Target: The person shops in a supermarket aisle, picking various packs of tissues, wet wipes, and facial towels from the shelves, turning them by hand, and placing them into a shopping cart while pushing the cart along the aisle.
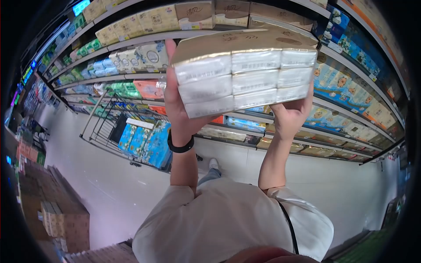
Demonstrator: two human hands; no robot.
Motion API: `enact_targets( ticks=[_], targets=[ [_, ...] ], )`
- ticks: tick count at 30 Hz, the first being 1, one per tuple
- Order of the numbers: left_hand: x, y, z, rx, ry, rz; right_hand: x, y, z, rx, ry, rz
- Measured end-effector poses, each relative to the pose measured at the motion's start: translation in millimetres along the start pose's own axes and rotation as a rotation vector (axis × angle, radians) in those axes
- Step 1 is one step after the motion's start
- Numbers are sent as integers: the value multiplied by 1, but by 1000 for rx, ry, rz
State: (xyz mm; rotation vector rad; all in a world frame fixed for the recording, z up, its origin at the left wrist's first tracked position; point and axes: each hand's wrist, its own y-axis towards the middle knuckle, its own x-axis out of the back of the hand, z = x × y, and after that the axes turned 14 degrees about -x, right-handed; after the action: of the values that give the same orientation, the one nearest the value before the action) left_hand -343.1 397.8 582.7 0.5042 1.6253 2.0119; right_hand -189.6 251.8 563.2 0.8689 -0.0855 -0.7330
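Raised in front of the shelves is a large multipack of tissues (232,76), gripped from both sides. Its top is brown-gold with dark script, and the side toward me shows rows of white packets through clear wrap. My left hand (176,98), with a black band on the wrist, is closed against the pack's left end, thumb up along its edge. Under the lower right corner, my right hand (291,115) is closed on the pack; most of its fingers are hidden behind it. The pack is slightly tilted.
Ahead stands a curved-looking shelf unit (131,41) stocked with tissue packs. A black wire shopping cart (103,139) at left holds blue floral packs (147,140). Cardboard boxes (72,219) are stacked at lower left. Pale floor (127,197) runs along the aisle.
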Motion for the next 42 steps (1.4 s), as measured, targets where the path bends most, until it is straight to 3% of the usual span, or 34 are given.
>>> enact_targets(
  ticks=[3,6,9,13,14,16,17,20,21,22,24,25,26,27,28,30,33,35,37,42],
  targets=[
    [12,12,-12,19,68,75,-32,19,14,-32,313,202],
    [18,13,-21,81,87,118,-42,17,10,-137,161,170],
    [24,13,-31,132,92,147,-42,7,1,65,65,158],
    [38,9,-45,234,104,173,-53,-7,-5,165,88,30],
    [44,9,-50,285,113,173,-49,-3,-18,214,133,89],
    [50,1,-47,338,157,108,-48,-7,-29,-76,190,193],
    [54,-14,-33,232,235,15,-54,-5,-41,-95,191,188],
    [87,-71,-23,691,66,-270,-111,-19,-55,-466,-83,124],
    [100,-93,-29,879,-14,-425,-123,-29,-68,-639,-150,211],
    [116,-123,-41,1024,-40,-509,-126,-43,-99,-669,-269,332],
    [155,-191,-89,1305,-65,-661,-140,-100,-145,-863,-437,454],
    [179,-225,-117,1495,-72,-692,-160,-129,-141,-1067,-450,540],
    [202,-257,-152,1549,-192,-796,-161,-172,-179,-1184,-382,646],
    [224,-276,-189,1600,-252,-894,-160,-216,-215,-1437,-373,777],
    [246,-296,-224,1700,-310,-1114,-178,-250,-203,-1557,-374,786],
    [280,-319,-283,1764,-299,-1279,-207,-309,-208,-1720,-297,927],
    [329,-319,-332,1707,-304,-1475,-265,-342,-200,-1744,-292,1140],
    [368,-307,-342,1708,-251,-1474,-305,-356,-204,-1756,-310,1204],
    [408,-304,-349,1755,90,-1120,-340,-373,-210,-1759,-286,1256],
    [496,-290,-349,1779,217,-842,-404,-408,-230,-1994,-20,1149]
  ],
)
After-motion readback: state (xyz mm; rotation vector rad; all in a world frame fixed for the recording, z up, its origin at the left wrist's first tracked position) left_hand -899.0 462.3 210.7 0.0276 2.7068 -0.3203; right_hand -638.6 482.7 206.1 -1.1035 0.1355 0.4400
